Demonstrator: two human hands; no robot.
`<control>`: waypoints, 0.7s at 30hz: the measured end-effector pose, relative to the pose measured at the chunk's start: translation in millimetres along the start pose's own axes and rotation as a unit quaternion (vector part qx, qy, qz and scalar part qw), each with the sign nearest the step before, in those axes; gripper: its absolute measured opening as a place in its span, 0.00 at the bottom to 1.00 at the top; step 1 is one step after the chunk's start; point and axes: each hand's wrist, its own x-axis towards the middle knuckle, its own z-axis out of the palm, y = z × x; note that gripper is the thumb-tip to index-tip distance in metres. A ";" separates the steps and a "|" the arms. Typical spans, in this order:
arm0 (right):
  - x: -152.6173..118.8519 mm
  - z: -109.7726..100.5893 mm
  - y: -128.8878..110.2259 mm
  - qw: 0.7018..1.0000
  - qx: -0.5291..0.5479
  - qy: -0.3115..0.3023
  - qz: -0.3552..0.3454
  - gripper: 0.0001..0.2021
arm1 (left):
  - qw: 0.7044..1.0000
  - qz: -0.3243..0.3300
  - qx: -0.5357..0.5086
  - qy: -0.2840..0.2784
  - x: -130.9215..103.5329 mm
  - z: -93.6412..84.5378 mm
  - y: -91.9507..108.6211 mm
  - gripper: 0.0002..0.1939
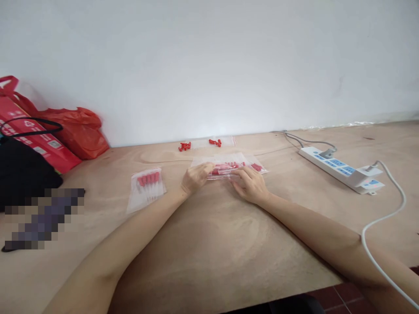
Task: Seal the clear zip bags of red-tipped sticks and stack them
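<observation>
- The person's 2 hands met at a clear bag [225,159] that lay flat near the middle of the wooden table [209,244], with small red pieces [256,167] showing at its near side and a thin red line along its near edge.
- The left hand [197,178] had its fingers drawn almost together, the tips pinched on the left end of that near edge.
- The right hand [250,185] was half curled, with its fingertips at the near edge, to the right of the left hand; whether they gripped the film or only pressed on it could not be told.
- The 2 sets of fingertips stood a little apart along the same edge. Good handling here seemed to call for an even, light pull between them, so that the thin film stayed straight and did not pucker.
- Red pieces crowded close to the edge, so it looked wise to nudge them inward and leave the film between the fingers free of lumps.
- Both forearms reached in low; wrists near the wood looked right for steady, small finger movements.
- A 2nd clear bag [144,200], holding red-topped pieces, lay left of the hands, near the left forearm; the elbow side needed care not to drag it.
- Behind the middle bag, 2 small red clusters [185,146] lay apart near the wall, best left undisturbed.
</observation>
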 end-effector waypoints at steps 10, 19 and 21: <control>-0.5 2.7 0.7 0.992 0.040 -0.035 -0.113 0.08 | 0.989 0.079 -0.083 -0.093 -21.7 -27.7 17.0 0.11; 0.8 3.1 -1.2 0.991 0.030 -0.038 -0.124 0.09 | 0.995 0.066 -0.002 -0.069 -18.8 -40.1 22.1 0.04; 0.7 3.0 -0.8 0.991 0.042 -0.029 -0.125 0.08 | 0.996 0.064 0.001 -0.059 -19.8 -40.3 21.3 0.03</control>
